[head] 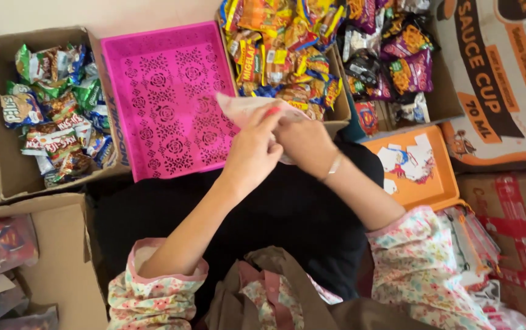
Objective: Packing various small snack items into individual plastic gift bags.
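Both hands, left hand (pixel 252 153) and right hand (pixel 305 143), pinch a thin clear plastic bag (pixel 244 109) with curled fingers, just near the pink tray (pixel 165 98).

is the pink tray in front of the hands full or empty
Empty: the pink tray shows its bare patterned bottom. Both the left hand and right hand hold a clear bag over its edge.

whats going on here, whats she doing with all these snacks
A person seated among boxes holds a thin pale plastic bag with both hands, left hand and right hand, over an empty pink tray. Cardboard boxes of snack packets stand around it. An orange tray with small paper pieces lies to the right.
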